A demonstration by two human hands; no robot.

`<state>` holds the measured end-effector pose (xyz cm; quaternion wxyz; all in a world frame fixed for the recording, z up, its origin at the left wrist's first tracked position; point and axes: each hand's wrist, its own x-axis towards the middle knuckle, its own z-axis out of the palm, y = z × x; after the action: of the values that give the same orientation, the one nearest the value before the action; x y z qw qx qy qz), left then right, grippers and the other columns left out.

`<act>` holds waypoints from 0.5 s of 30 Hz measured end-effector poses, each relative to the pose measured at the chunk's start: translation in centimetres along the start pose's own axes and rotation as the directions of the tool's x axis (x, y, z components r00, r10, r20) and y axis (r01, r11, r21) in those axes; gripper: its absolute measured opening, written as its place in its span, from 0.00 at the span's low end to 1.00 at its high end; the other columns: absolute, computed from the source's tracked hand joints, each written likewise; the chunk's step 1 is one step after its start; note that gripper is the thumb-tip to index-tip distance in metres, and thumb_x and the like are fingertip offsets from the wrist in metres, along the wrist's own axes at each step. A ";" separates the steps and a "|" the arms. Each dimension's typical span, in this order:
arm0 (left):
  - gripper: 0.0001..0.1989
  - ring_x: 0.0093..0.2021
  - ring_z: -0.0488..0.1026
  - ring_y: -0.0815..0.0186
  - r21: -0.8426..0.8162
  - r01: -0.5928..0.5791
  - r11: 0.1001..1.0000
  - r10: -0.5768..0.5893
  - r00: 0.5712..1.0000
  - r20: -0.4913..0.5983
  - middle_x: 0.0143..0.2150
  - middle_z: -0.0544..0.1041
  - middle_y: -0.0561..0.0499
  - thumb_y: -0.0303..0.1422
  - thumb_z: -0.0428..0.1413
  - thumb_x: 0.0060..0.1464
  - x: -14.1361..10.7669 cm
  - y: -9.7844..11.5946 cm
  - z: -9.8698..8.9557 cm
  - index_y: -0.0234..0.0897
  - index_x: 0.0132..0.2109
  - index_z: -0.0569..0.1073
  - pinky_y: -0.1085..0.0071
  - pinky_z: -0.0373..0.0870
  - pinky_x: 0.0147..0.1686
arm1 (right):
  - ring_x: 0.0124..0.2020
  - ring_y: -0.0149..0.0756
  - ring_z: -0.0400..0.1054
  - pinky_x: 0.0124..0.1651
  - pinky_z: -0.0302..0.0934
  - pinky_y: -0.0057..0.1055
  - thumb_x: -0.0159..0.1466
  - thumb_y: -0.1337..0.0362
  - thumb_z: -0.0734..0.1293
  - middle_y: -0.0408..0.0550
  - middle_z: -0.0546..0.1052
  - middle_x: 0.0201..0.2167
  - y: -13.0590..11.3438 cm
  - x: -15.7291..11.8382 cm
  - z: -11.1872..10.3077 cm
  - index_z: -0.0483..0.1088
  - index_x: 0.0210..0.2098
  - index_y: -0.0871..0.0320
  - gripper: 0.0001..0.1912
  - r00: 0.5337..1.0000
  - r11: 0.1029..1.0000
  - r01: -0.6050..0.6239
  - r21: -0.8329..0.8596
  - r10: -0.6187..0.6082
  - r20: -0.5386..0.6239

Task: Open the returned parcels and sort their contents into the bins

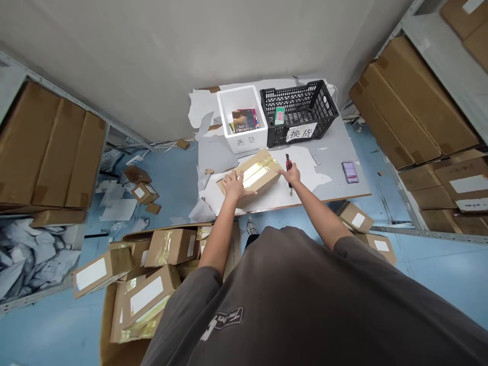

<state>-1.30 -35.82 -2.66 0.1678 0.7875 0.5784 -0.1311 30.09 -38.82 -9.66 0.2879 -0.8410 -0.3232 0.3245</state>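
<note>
A taped cardboard box with a white label lies at a slant on the worktable. My left hand rests on the box's left end, its fingers spread over the top. At the box's right end is my right hand, closed around a red and black utility knife whose blade end points away from me. The thumb of that hand touches the box's edge. Behind the box stand a white bin holding several books and a black plastic crate with a green item inside.
A phone lies at the table's right side. By my left, a large carton is heaped with boxes. Shelves with cartons and stacked boxes flank both sides. More boxes sit below the table's right front edge.
</note>
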 end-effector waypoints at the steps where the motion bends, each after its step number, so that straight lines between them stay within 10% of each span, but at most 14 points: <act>1: 0.69 0.79 0.51 0.16 -0.066 0.003 0.998 -0.006 0.999 -0.048 0.86 0.51 0.27 0.74 0.65 0.47 -0.5 -0.1 0.6 0.44 0.85 0.55 0.26 0.53 0.72 | 0.57 0.58 0.76 0.55 0.71 0.43 0.51 0.45 0.86 0.54 0.81 0.45 -1.0 1.2 0.4 0.61 0.42 0.48 0.36 1.000 1.000 -0.004 0.002 0.004 -0.015; 5: 0.52 0.72 0.67 0.26 -0.335 -0.035 0.941 -0.012 0.990 -0.139 0.75 0.68 0.29 0.67 0.67 0.55 -2.5 -0.9 2.8 0.47 0.78 0.70 0.35 0.63 0.70 | 0.58 0.57 0.76 0.56 0.72 0.44 0.51 0.46 0.87 0.54 0.81 0.43 -4.7 5.0 2.1 0.62 0.41 0.49 0.35 0.996 0.997 -0.005 0.078 0.012 -0.084; 8: 0.56 0.69 0.73 0.33 -0.537 0.018 0.844 -0.048 0.998 -0.042 0.70 0.72 0.30 0.61 0.71 0.54 -2.8 -1.8 4.2 0.45 0.82 0.64 0.45 0.69 0.68 | 0.47 0.49 0.79 0.47 0.75 0.38 0.55 0.46 0.85 0.48 0.80 0.36 -5.5 4.9 2.5 0.62 0.37 0.49 0.31 0.999 0.975 0.000 0.220 0.010 -0.045; 15: 0.73 0.69 0.77 0.43 -0.891 0.098 0.442 -0.024 0.995 0.098 0.71 0.77 0.37 0.48 0.81 0.41 -1.2 -1.6 6.2 0.42 0.85 0.52 0.56 0.72 0.68 | 0.39 0.38 0.78 0.41 0.73 0.31 0.53 0.51 0.85 0.45 0.83 0.34 0.9 -5.7 1.4 0.72 0.36 0.53 0.23 0.928 0.829 -0.201 0.522 -0.011 0.374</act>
<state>-3.29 -39.00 -8.01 0.5730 0.5544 0.5821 0.1594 26.03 -43.19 -9.10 0.4367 -0.6633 -0.2201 0.5665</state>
